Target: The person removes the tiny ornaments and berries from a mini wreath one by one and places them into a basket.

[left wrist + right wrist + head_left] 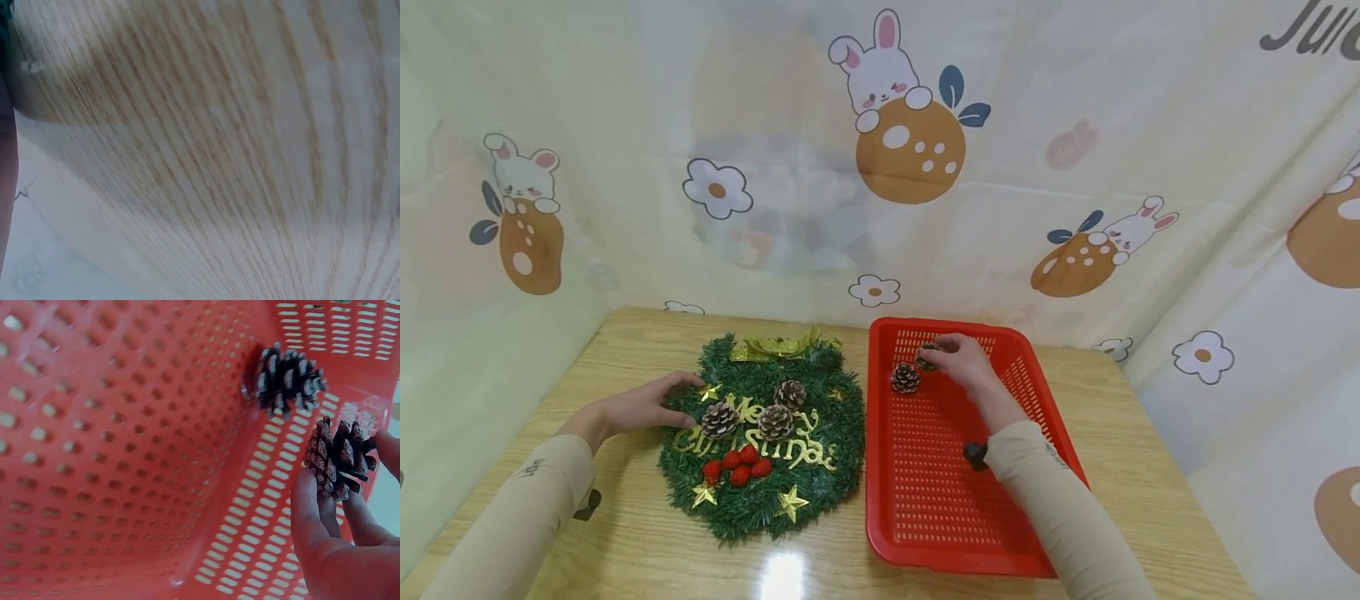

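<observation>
My right hand (967,367) is inside the red plastic basket (874,467), near its far left corner, and holds a pine cone (339,459) between thumb and fingers. Beside it in the basket lies a second pine cone (906,378). On the left, my left hand (643,406) rests at the left edge of a green Christmas wreath (831,500), its fingers extended and touching the greenery. The wreath bears several pine cones, red berries (741,475), gold stars (791,502), gold lettering (811,452) and a gold ribbon (775,347). The left wrist view shows mostly tabletop, the hand only at its edge.
Wreath and basket stand side by side on a wooden table (625,533). A curtain (790,242) printed with rabbits and flowers hangs behind the table and along both sides. The basket's raised perforated walls surround the right hand.
</observation>
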`<state>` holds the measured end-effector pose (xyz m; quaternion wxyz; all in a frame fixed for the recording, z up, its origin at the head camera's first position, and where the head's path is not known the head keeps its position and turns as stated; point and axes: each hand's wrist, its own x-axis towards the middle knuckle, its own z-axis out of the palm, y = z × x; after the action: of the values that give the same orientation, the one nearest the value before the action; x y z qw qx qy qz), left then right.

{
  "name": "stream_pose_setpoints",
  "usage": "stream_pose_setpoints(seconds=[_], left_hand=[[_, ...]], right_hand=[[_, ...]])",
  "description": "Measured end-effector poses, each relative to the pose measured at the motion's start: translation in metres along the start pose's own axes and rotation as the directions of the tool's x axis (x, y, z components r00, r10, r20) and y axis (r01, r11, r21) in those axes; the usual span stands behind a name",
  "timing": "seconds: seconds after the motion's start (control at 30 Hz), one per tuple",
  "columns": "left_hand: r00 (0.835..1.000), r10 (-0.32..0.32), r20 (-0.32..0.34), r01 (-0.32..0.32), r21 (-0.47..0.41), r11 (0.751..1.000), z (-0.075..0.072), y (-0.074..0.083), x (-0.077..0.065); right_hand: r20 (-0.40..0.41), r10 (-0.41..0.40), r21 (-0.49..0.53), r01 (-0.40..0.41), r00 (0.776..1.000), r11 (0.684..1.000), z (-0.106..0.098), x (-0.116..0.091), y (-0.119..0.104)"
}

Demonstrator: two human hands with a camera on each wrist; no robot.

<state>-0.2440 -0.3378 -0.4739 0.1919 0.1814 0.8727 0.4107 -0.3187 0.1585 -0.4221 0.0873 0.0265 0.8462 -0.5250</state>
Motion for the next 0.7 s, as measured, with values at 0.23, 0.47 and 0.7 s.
stream_pose_setpoints(seconds=[0.23, 0.47, 0.7], left_hand=[[1.000, 0.010, 0.004, -0.010, 0.011, 1.000, -0.001, 0.001, 0.001], [1.000, 0.008, 0.000, -0.008, 0.032, 0.999, -0.001, 0.002, 0.002], [1.000, 0.010, 0.003, -0.010, 0.040, 0.999, -0.001, 0.002, 0.001]], right_hand=[[-0.011, 0.032, -0.051, -0.033, 0.999, 0.998, -0.005, 0.001, 0.013], [0.000, 0.024, -0.149, -0.024, 1.000, 0.989, -0.007, 0.002, 0.022], [0.032, 0.023, -0.223, -0.015, 0.999, 0.975, -0.007, 0.003, 0.029]])
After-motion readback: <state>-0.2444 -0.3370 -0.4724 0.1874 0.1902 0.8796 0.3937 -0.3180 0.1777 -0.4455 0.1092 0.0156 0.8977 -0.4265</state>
